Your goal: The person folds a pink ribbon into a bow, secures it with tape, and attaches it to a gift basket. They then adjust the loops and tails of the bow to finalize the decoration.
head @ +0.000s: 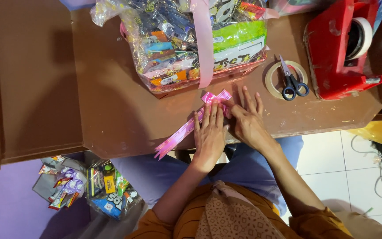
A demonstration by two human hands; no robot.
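Both hands lie flat, fingers spread, on the brown worktop [111, 115]: the left hand [209, 135] presses the pink ribbon [186, 128], the right hand [247, 120] touches its bow [215, 96]. Beyond them sits a wrapped gift basket [191, 44].

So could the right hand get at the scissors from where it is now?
Probably yes. The right hand rests on the pink ribbon bow, and the scissors lie uncovered on a tape roll just beside it, with only bare brown table between them.
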